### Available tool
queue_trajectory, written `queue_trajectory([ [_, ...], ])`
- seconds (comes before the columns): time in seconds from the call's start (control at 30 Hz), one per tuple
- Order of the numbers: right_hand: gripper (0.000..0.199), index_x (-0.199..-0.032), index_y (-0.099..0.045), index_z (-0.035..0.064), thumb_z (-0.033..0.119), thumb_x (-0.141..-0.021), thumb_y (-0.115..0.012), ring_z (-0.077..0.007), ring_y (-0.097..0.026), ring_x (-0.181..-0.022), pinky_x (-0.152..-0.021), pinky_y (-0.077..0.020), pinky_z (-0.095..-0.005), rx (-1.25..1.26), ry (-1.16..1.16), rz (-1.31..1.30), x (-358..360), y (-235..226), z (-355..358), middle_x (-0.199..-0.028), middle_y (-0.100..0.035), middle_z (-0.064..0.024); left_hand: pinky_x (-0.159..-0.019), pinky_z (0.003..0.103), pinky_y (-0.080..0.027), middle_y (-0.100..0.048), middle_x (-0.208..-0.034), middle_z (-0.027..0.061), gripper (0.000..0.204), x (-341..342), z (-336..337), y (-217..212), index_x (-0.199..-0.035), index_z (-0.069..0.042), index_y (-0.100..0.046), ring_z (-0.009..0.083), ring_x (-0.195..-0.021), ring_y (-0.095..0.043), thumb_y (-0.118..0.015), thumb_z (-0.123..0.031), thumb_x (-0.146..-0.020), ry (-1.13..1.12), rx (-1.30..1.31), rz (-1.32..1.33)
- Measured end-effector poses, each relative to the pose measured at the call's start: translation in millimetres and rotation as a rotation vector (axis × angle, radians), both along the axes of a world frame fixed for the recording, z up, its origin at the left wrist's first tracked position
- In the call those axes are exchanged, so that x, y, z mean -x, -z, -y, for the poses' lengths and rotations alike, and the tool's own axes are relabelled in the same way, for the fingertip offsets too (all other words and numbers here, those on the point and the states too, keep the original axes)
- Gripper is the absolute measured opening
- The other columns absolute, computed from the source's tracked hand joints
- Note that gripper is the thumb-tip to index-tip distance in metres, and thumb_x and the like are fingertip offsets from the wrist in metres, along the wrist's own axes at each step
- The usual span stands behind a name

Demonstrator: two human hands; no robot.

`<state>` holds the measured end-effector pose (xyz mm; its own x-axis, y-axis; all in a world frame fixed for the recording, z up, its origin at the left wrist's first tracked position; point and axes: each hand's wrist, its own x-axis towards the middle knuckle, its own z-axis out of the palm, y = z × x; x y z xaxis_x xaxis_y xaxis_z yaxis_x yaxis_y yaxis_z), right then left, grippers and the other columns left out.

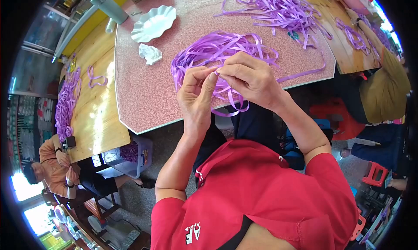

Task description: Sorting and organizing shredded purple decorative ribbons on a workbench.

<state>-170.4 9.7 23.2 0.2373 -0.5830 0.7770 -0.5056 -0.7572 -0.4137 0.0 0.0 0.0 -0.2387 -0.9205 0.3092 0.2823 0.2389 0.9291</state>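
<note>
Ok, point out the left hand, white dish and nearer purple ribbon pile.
Left hand (196, 96), head view: its middle.
White dish (153, 24), head view: its centre.
Nearer purple ribbon pile (214, 49), head view: upper loops.

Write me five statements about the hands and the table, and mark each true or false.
1. The hands are far apart. False: the left hand and right hand meet, pinching purple ribbon.
2. A tissue lies on the pink table. True.
3. The dish is black. False: the dish is white with a wavy rim.
4. The tumbler is left of the dish. True.
5. The tissue is folded flat. False: it is crumpled.
</note>
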Motion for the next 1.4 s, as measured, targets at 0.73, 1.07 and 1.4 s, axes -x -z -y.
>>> queue_trajectory([
  [0.73,0.009,-0.097,-0.066,0.0015,0.01,-0.094,-0.063,0.0005,-0.049,-0.072,-0.061,-0.0398,-0.0172,-0.815,-0.17,0.613,-6.7,-9.3,-6.1,-0.083,-0.059,0.0057,-0.093,0.032,-0.041,-0.051,-0.109,0.0091,0.019,19.5,9.3,18.8,-0.11,-0.002,-0.051,0.0182,-0.103,-0.05,-0.062,-0.003,-0.095,-0.281,0.359,0.114],
  [1.07,0.008,-0.097,-0.066,0.0008,0.008,-0.094,-0.065,0.0011,-0.05,-0.071,-0.061,-0.0407,-0.0162,-0.725,-0.028,0.56,-7.5,-4.8,-5.2,-0.084,-0.059,0.0063,-0.085,0.026,-0.042,-0.054,-0.101,0.0037,0.011,16.7,-5.4,-1.9,-0.104,-0.001,-0.054,0.0102,-0.093,-0.05,-0.058,-0.01,-0.099,-0.205,0.064,0.071],
  [1.4,0.011,-0.099,-0.067,-0.001,0.008,-0.094,-0.065,-0.0025,-0.058,-0.08,-0.069,-0.0473,-0.0188,-0.686,-0.021,0.527,-8.1,-10.0,-7.7,-0.086,-0.064,0.0021,-0.077,0.02,-0.041,-0.054,-0.098,0.0008,0.006,20.8,1.6,-1.3,-0.098,-0.004,-0.055,0.0053,-0.086,-0.048,-0.056,0.001,-0.096,-0.06,-0.098,-0.183],
])
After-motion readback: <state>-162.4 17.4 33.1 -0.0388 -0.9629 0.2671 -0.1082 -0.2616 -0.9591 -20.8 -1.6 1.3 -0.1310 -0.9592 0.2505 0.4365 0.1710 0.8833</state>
